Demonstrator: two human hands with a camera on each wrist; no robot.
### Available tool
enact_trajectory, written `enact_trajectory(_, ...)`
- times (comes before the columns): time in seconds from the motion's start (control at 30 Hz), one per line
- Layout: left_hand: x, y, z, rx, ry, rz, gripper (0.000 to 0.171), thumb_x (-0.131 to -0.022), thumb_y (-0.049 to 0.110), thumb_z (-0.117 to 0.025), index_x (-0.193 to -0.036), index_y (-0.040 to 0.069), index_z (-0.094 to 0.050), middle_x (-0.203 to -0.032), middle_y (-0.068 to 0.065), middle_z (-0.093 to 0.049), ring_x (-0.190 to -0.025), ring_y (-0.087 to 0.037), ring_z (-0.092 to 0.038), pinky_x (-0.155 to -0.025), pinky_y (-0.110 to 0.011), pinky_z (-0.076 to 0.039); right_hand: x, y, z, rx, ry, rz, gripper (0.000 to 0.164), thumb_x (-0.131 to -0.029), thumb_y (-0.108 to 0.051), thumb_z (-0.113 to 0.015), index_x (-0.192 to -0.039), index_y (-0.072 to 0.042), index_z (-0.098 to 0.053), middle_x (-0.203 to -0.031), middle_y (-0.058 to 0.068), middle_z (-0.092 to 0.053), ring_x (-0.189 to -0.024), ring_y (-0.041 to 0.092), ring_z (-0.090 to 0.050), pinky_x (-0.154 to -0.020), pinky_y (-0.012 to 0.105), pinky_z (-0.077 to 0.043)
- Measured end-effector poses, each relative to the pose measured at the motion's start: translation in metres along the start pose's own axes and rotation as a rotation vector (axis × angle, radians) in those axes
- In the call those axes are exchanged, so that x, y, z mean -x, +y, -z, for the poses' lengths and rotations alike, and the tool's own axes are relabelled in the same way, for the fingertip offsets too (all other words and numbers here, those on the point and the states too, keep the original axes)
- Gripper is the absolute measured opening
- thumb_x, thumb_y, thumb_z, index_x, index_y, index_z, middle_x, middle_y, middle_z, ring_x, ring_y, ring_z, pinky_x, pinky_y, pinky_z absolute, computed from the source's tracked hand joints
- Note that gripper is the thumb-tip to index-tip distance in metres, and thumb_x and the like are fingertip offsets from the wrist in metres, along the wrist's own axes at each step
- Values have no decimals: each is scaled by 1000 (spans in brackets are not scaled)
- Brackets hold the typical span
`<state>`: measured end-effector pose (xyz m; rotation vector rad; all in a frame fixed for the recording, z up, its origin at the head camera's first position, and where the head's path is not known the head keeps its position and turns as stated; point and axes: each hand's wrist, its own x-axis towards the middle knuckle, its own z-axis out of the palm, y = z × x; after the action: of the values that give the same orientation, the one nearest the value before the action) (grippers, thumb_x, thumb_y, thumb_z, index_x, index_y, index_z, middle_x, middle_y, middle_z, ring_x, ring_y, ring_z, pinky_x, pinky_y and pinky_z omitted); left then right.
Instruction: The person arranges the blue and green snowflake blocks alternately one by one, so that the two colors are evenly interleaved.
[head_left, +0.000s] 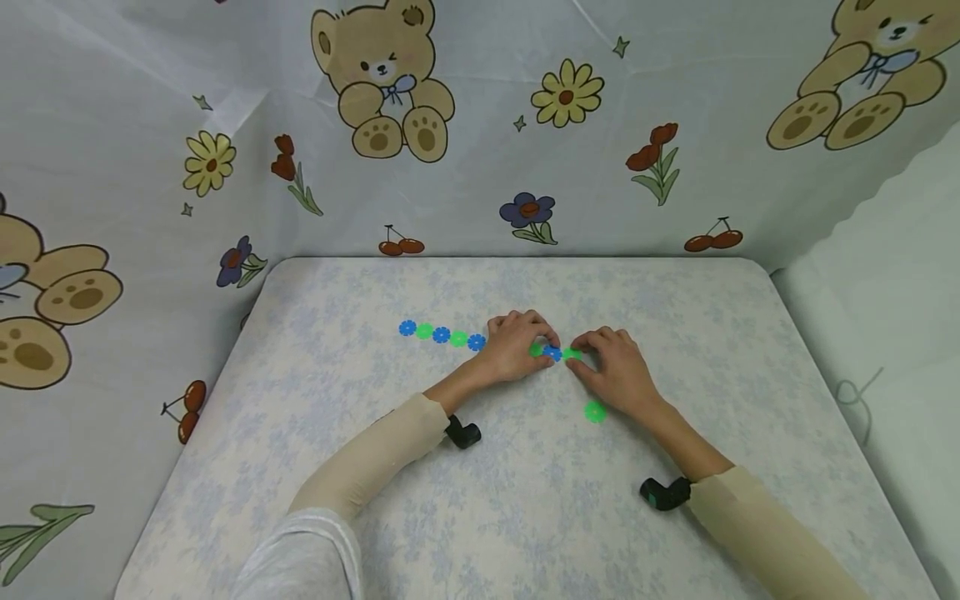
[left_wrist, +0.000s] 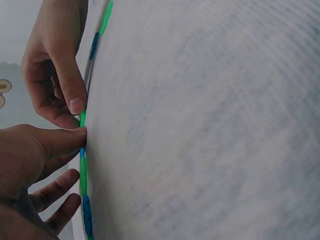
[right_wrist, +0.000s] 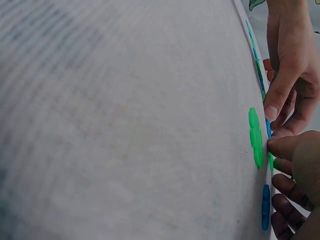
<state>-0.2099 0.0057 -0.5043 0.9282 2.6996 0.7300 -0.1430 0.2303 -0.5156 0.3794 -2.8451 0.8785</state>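
Note:
A row of snowflake-shaped plastic discs, blue and green in turn, runs across the table; a blue disc (head_left: pixel 407 327) lies at its left end. My left hand (head_left: pixel 517 346) pinches a blue disc (head_left: pixel 552 354) near the right end between thumb and forefinger. Facing it, my right hand (head_left: pixel 618 367) pinches a green disc (head_left: pixel 572 354) by its edge. These two discs meet or nearly meet; whether they are interlocked I cannot tell. My left hand hides part of the row. Nearer the front lies a loose green disc (head_left: pixel 595 412). Another blue disc (right_wrist: pixel 265 207) shows in the right wrist view.
The table (head_left: pixel 525 500) has a pale patterned cover. Behind it hangs a curtain (head_left: pixel 465 200) printed with bears and flowers. Black wrist devices, one by the left sleeve (head_left: pixel 462 433) and one by the right sleeve (head_left: pixel 665 494), sit just above the tabletop.

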Motion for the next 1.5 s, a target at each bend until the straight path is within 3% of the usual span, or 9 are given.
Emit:
enact_trajectory(0.2, -1, 2, -1, 8, 0, 4, 17, -101, 36, -77, -118, 34, -75, -138, 7, -61, -134, -25, -50, -119, -61, -26, 6, 5, 12, -78, -54, -11, 38, -106, -27, -70, -138, -6, -66, -123, 16, -72, -112, 35, -59, -98, 55, -46)
enact_trajectory(0.3, -1, 2, -1, 10, -4, 6, 17, -101, 37, -77, -118, 35, -75, -138, 7, -60, -134, -24, -49, -120, -61, -25, 13, 11, 23, -90, -96, -5, 36, -109, -23, -65, -139, -5, -65, -130, 16, -70, -117, 35, -58, -103, 57, -45)
enact_trajectory(0.6, 2, 0, -1, 13, -2, -15, 18, -102, 35, -76, -119, 35, -73, -139, 6, -60, -134, -25, -49, -119, -62, -25, 46, 28, 46, -49, -147, -3, 32, -100, -22, -78, -130, -11, -72, -128, 11, -68, -119, 32, -54, -104, 55, -41)
enact_trajectory(0.87, 3, 0, -1, 27, 4, -31, 20, -102, 35, -76, -121, 33, -71, -139, 4, -60, -133, -27, -49, -118, -63, -25, 54, 33, 47, -42, -133, 16, 20, -98, -19, -80, -116, -15, -75, -120, 7, -68, -113, 28, -53, -98, 51, -44)
enact_trajectory(1.1, 3, 3, -1, 8, -9, -32, 32, -101, 41, -76, -132, 32, -68, -142, 4, -59, -135, -27, -48, -115, -61, -26, 54, 34, 44, -38, -112, -1, 18, -96, -18, -83, -113, -14, -75, -117, 8, -68, -110, 27, -54, -95, 49, -44)
enact_trajectory(1.5, -10, 18, -12, -9, 17, -64, 30, -102, 42, -75, -130, 33, -69, -140, 4, -59, -134, -26, -49, -118, -62, -26, 42, 33, 37, -21, -15, -110, 21, -98, -21, -79, -115, -9, -76, -120, 15, -71, -112, 35, -56, -95, 51, -44)
